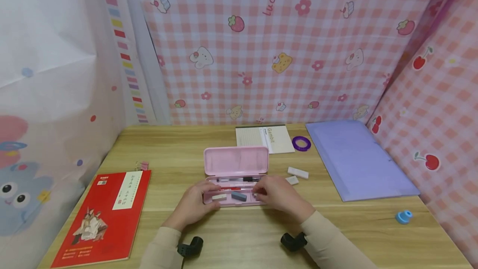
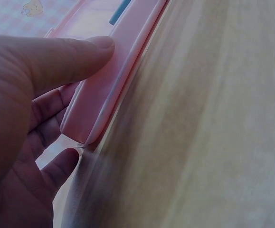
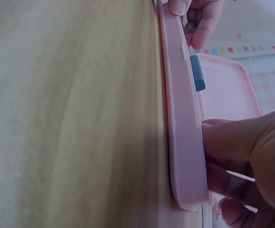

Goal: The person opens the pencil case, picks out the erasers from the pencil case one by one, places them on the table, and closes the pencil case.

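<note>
An open pink pencil case (image 1: 236, 162) lies on the table, its lid raised at the back. My left hand (image 1: 195, 204) grips its left end, thumb (image 2: 87, 54) on the front edge and fingers behind the end. My right hand (image 1: 278, 196) reaches into the right end with curled fingers. At those fingertips shows a small white eraser (image 1: 255, 195), mostly hidden by the fingers. Inside the front compartment lie a white eraser (image 1: 219, 197) and a blue-grey eraser (image 1: 239, 196). A black-and-clear pen (image 1: 239, 179) and a red pen (image 1: 230, 188) lie behind them.
Two white erasers, one a longer block (image 1: 298, 172), lie right of the case. Behind are a notepad (image 1: 280, 138) and a purple ring (image 1: 301, 143). A purple folder (image 1: 358, 161) and blue cone-shaped piece (image 1: 403, 217) lie right; a red book (image 1: 104, 215) and pink clip (image 1: 142, 165), left.
</note>
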A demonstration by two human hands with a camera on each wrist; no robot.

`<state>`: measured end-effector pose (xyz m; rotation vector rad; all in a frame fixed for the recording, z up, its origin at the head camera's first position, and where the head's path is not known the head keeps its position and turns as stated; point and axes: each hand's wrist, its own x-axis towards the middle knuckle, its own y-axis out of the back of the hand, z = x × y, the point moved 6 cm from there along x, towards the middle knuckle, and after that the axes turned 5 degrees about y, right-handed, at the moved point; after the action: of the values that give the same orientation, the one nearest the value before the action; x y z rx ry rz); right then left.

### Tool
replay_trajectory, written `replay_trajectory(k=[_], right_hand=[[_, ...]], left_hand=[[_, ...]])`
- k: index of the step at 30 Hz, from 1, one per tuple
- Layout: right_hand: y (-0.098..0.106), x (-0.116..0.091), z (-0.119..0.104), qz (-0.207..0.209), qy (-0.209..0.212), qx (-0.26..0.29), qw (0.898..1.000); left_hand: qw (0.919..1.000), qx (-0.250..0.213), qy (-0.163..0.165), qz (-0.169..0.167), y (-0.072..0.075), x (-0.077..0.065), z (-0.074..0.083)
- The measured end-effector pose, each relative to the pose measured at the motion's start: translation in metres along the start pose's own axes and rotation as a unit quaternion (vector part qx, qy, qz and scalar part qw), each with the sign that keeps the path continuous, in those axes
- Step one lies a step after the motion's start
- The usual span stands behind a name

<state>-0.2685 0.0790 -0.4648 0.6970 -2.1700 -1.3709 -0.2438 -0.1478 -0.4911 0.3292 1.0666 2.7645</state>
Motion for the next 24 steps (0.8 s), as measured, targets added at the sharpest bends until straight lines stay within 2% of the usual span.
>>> replay_trajectory(k=[3, 7, 10, 13, 18, 24], right_hand=[[0.003, -0.001, -0.001, 0.008, -0.002, 0.016, 1.0], [0.017, -0.012, 0.001, 0.054, -0.008, 0.059, 0.997], [0.033, -0.028, 0.011, 0.09, -0.014, 0.092, 0.992], [0.047, -0.049, 0.032, 0.106, -0.038, 0.108, 0.988], [0.059, -0.078, 0.07, 0.104, -0.078, 0.078, 0.988], [0.066, -0.096, 0.092, 0.092, -0.073, 0.047, 0.992]], left_hand=[[1.0, -0.002, 0.002, 0.0, 0.001, 0.0, 0.0], [1.0, -0.003, 0.006, -0.001, 0.001, 0.0, -0.001], [1.0, 0.0, 0.007, 0.0, 0.0, 0.0, -0.001], [1.0, 0.002, 0.008, -0.002, -0.001, 0.0, 0.0], [0.9996, 0.006, 0.026, -0.005, -0.001, -0.001, -0.003], [0.9997, 0.002, 0.022, -0.006, -0.002, 0.0, -0.004]])
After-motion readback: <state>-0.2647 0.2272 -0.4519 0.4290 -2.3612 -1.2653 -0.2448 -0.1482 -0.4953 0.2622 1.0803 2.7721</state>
